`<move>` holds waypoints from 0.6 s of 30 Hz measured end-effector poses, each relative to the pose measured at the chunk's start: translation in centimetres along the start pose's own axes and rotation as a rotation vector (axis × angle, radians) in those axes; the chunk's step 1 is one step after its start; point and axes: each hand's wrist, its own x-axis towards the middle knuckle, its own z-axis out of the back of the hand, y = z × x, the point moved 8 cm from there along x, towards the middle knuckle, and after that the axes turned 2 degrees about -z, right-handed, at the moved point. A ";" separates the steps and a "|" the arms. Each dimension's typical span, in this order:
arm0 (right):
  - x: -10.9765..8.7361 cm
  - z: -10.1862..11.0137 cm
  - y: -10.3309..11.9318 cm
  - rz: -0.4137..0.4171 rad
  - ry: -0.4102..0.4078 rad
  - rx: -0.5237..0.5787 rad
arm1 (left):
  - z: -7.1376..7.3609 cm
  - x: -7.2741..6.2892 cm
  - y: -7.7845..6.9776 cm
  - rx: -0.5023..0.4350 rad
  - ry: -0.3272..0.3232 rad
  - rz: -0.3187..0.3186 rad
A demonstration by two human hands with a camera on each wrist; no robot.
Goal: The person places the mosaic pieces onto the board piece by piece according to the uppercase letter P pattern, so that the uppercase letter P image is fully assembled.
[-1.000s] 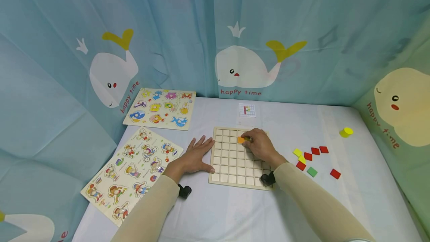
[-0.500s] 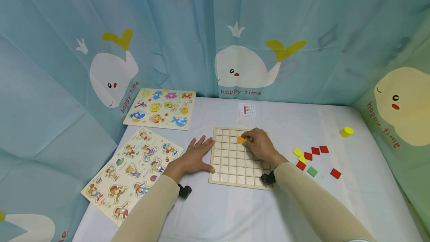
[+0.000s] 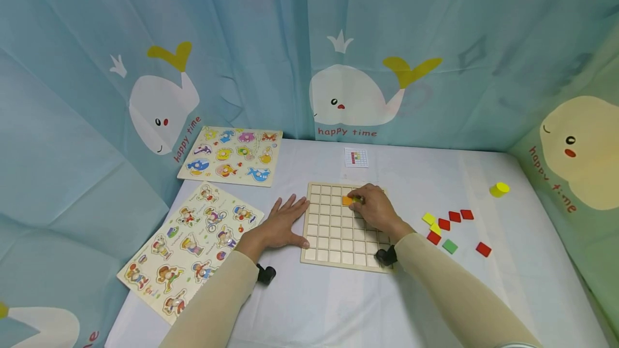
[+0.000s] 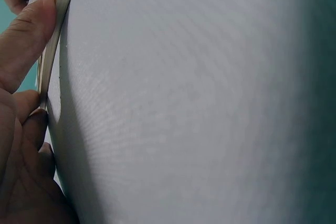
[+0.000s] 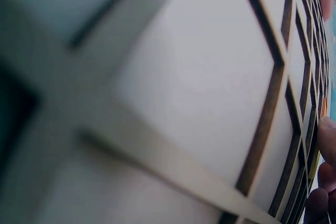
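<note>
A wooden grid board [image 3: 335, 232] lies on the white table in the head view. My left hand [image 3: 279, 226] rests flat along its left edge, fingers spread, thumb and fingertips touching the rim. In the left wrist view, the thumb [image 4: 32, 35] lies against the board's side. Over the upper right cells, my right hand [image 3: 376, 209] has curled fingers pinching a small yellow tile [image 3: 357, 200], mostly hidden by the fingertips. An orange tile [image 3: 346, 201] sits in the cell just left of it. Both tiles show as thin strips beside the fingers in the right wrist view.
Right of the board lie several loose red tiles [image 3: 483, 249], yellow tiles [image 3: 429, 218] and a green tile [image 3: 450, 246]. A yellow cylinder [image 3: 499, 189] stands farther right. Behind the board is a pattern card [image 3: 356, 158]. Two picture puzzle boards [image 3: 230, 157] lie left.
</note>
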 end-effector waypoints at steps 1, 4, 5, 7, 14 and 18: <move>0.0 0.0 0.0 0.000 -0.001 0.002 | 0.0 0.0 0.0 0.000 0.000 0.000; 0.0 0.0 0.0 0.003 -0.004 0.003 | 0.0 0.0 0.0 0.000 0.000 -0.001; 0.0 0.0 0.0 0.006 -0.005 0.001 | 0.0 0.0 0.0 0.000 0.000 0.000; 0.0 0.0 -0.1 0.010 -0.007 -0.002 | 0.0 0.0 0.0 0.000 0.002 0.000; 0.1 0.0 -0.1 0.010 -0.009 0.004 | 0.1 -0.1 -0.1 0.000 0.004 0.001; 0.1 0.0 -0.1 -0.001 -0.009 0.007 | 0.1 -0.1 -0.1 -0.002 0.003 -0.002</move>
